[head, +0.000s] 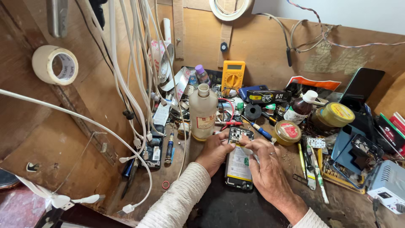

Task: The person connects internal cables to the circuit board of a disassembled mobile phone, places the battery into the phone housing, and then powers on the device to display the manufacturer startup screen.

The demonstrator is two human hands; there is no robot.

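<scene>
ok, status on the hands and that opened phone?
Left hand steadies opened phone at its top-left edge. Right hand fingers on its upper part. Phone flat on bench, back off. Pale bottle stands just behind.

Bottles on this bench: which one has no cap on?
The tall cloudy plastic bottle standing just behind the opened phone. Its neck is open, while the dark brown bottle has a white cap and the small one a purple cap.

Likely phone repair workshop, multimeter [233, 75], hanging cables [126, 84], cluttered wooden bench [177, 169]
</scene>
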